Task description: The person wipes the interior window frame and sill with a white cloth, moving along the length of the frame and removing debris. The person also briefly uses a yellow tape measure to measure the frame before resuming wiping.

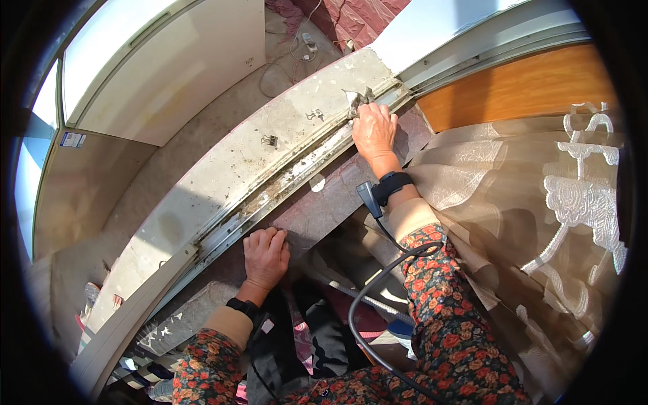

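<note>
My right hand [375,130] grips a crumpled grey rag [360,99] at the far end of a dirty sliding-window track [283,185]. Its fingers curl over the cloth, so part of the rag is hidden. Flaked white and brown grime lies along the track's channel. Lower down, my left hand [266,255] rests with bent fingers on the inner stone sill [324,210], near the track's inside edge. Nothing shows in that hand, though its palm is hidden. Both wrists wear black straps, and a cable runs from the right one.
Binder clips [269,140] lie on the pale outer ledge [217,172]. A sheer embroidered curtain [486,202] hangs at the right beside an orange wooden panel [511,83]. A window frame [136,314] stands at the lower left. Beyond the ledge are white cabinets [177,71] and a power strip [309,42].
</note>
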Tool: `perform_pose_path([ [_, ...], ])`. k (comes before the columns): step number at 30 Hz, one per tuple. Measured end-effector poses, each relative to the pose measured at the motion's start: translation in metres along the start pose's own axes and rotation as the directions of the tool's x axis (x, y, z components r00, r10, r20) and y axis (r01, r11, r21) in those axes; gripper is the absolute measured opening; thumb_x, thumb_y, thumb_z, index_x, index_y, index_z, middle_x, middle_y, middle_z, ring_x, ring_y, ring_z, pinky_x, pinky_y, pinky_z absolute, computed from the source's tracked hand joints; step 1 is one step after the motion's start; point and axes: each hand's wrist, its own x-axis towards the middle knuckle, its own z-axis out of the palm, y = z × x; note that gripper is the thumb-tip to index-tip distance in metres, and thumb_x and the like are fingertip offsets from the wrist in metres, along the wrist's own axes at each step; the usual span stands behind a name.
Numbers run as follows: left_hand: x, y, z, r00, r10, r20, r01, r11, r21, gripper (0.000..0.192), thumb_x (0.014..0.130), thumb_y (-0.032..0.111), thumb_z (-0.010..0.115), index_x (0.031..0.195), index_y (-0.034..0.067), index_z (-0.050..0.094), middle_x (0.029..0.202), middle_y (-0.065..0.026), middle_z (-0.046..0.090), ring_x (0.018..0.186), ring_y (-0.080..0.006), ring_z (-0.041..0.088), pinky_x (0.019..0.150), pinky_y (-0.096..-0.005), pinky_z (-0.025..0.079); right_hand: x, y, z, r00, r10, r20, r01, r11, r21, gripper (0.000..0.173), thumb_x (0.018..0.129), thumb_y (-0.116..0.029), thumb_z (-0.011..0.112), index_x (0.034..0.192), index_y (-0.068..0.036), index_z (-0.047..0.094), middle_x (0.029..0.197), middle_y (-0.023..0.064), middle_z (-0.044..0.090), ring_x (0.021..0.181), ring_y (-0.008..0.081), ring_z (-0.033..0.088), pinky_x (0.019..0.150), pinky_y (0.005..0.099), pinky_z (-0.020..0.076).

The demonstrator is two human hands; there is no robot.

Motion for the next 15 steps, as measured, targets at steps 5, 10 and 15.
perform_pose_path([
  [5,0.001,-0.001,-0.001,1.000,-0.021,0.015,0.022,1.000,-0.012,0.029,0.073,0.011,0.069,0.101,0.009,0.063,0.100,-0.0072,0.058,0.094,-0.0287,0.054,0.081,-0.0410,0.040,0.018,0.023,0.015,0.998,0.052,-0.022,-0.053,0.997,-0.057,0.013,0.082,-0.017,0.060,0.087,-0.007,0.066,0.101,0.0102,0.065,0.106,0.0313,0.054,0.090,0.0491,0.0392],
  [10,0.002,-0.002,-0.001,1.000,0.003,-0.013,-0.004,1.000,-0.028,0.029,0.073,0.011,0.069,0.101,0.009,0.063,0.099,-0.0067,0.058,0.092,-0.0283,0.054,0.078,-0.0408,0.040,0.047,0.051,0.013,0.979,0.200,-0.039,-0.203,0.973,-0.105,0.015,0.083,-0.017,0.059,0.090,-0.007,0.067,0.105,0.0096,0.066,0.108,0.0319,0.054,0.091,0.0504,0.0389],
  [15,0.002,-0.001,-0.003,0.999,-0.022,0.034,0.022,1.000,-0.008,0.031,0.073,0.012,0.070,0.103,0.011,0.064,0.100,-0.0044,0.058,0.094,-0.0259,0.055,0.080,-0.0392,0.040,0.033,0.039,0.014,0.977,0.211,-0.013,-0.211,0.977,-0.035,0.015,0.081,-0.020,0.061,0.088,-0.007,0.067,0.104,0.0093,0.065,0.109,0.0319,0.052,0.092,0.0513,0.0371],
])
